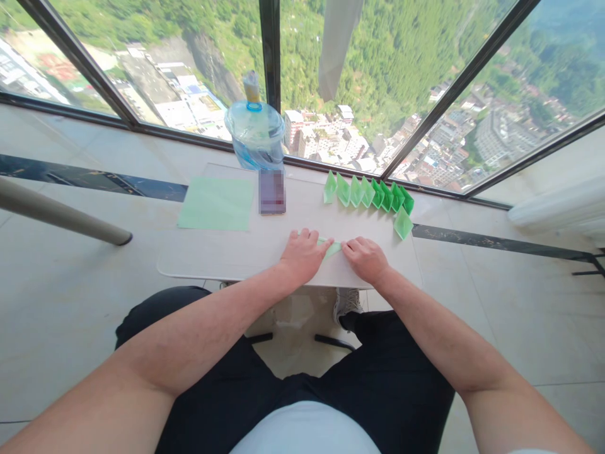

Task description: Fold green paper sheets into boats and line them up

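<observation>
A small piece of folded light green paper (333,248) lies near the table's front edge, between my two hands and partly covered by them. My left hand (304,257) presses on its left part, thumb reaching toward the middle and the other fingers bent. At the paper's right end, the fingers of my right hand (365,258) are closed together on it. Beyond my right hand stands a row of folded green paper boats (365,192), pale on the left and deeper green on the right. One more pale paper boat (403,224) sits in front of the row's right end.
Flat pale green paper (216,203) lies on the left of the white table (203,257). Next to it is a phone (272,192), its screen blurred. A large clear blue water jug (256,133) stands behind, by the window. A grey pole (66,213) slants in from the left.
</observation>
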A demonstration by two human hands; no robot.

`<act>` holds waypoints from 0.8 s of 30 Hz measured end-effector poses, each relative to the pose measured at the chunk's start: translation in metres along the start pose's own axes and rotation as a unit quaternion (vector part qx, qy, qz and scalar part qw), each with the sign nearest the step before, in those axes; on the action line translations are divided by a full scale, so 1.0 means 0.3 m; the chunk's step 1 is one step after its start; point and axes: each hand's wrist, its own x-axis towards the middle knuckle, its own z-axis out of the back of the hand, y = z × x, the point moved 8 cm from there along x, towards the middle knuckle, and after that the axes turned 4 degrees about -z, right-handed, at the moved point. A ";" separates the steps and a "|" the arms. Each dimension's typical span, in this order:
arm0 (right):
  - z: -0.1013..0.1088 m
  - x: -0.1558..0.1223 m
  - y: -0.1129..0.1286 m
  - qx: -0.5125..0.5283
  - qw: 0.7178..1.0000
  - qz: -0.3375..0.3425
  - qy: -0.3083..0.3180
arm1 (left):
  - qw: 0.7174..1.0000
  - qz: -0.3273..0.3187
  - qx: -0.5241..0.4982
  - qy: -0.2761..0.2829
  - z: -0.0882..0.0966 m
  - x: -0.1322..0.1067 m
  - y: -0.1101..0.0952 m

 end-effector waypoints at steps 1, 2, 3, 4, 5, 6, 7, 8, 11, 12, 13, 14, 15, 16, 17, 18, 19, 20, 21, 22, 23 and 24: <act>-0.001 -0.003 0.001 0.003 1.000 -0.001 0.007 | 1.000 0.000 -0.003 0.002 0.000 0.000 0.000; -0.001 -0.005 0.001 0.006 1.000 -0.004 0.012 | 1.000 0.001 -0.006 0.004 0.000 0.000 0.000; -0.001 -0.007 0.001 0.008 1.000 -0.008 0.016 | 1.000 0.003 -0.009 0.005 0.000 0.001 0.000; -0.001 -0.008 0.000 0.010 1.000 -0.013 0.020 | 1.000 0.005 -0.011 0.006 0.001 0.001 0.000; -0.001 -0.009 0.001 0.011 1.000 -0.018 0.023 | 1.000 0.007 -0.011 0.006 0.001 0.001 0.001; 0.000 -0.008 0.001 0.012 0.999 -0.023 0.025 | 1.000 0.009 -0.011 0.006 0.002 0.001 0.001; 0.003 -0.007 0.003 0.012 0.999 -0.028 0.028 | 1.000 0.011 -0.011 0.007 0.002 0.002 0.002; 0.006 -0.005 0.004 0.012 0.999 -0.034 0.030 | 1.000 0.013 -0.010 0.008 0.001 0.002 0.002; 0.017 0.004 0.013 0.007 0.998 -0.054 0.038 | 1.000 0.017 -0.004 0.014 -0.003 0.005 0.001; 0.020 0.008 0.017 0.005 0.997 -0.060 0.039 | 1.000 0.013 -0.001 0.015 -0.005 0.007 -0.003; 0.024 0.011 0.022 0.004 0.997 -0.066 0.039 | 1.000 0.006 0.002 0.016 -0.006 0.008 -0.008; 0.028 0.015 0.028 0.003 0.997 -0.070 0.037 | 1.000 -0.003 0.004 0.016 -0.007 0.010 -0.014; 0.032 0.018 0.036 0.004 0.997 -0.071 0.034 | 1.000 -0.012 0.005 0.016 -0.008 0.012 -0.020; 0.034 0.021 0.044 0.006 0.997 -0.071 0.032 | 1.000 -0.021 0.004 0.016 -0.009 0.013 -0.026; 0.035 0.023 0.052 0.008 0.997 -0.070 0.033 | 1.000 -0.026 0.001 0.016 -0.010 0.014 -0.029; 0.035 0.025 0.057 0.011 0.997 -0.069 0.037 | 0.999 -0.028 -0.002 0.016 -0.010 0.014 -0.030; 0.033 0.025 0.061 0.014 0.997 -0.068 0.044 | 0.999 -0.027 -0.005 0.016 -0.011 0.014 -0.030; 0.031 0.024 0.061 0.016 0.996 -0.069 0.052 | 1.000 -0.025 -0.007 0.016 -0.011 0.013 -0.030; 0.030 0.022 0.058 0.018 0.995 -0.073 0.058 | 1.000 -0.022 -0.008 0.017 -0.010 0.012 -0.028; 0.029 0.018 0.052 0.018 0.995 -0.078 0.063 | 1.000 -0.019 -0.007 0.017 -0.009 0.011 -0.026; 0.027 0.013 0.044 0.017 0.994 -0.086 0.067 | 1.000 -0.015 -0.004 0.016 -0.008 0.010 -0.024; 0.026 0.007 0.034 0.017 0.993 -0.094 0.069 | 1.000 -0.011 -0.002 0.016 -0.006 0.008 -0.022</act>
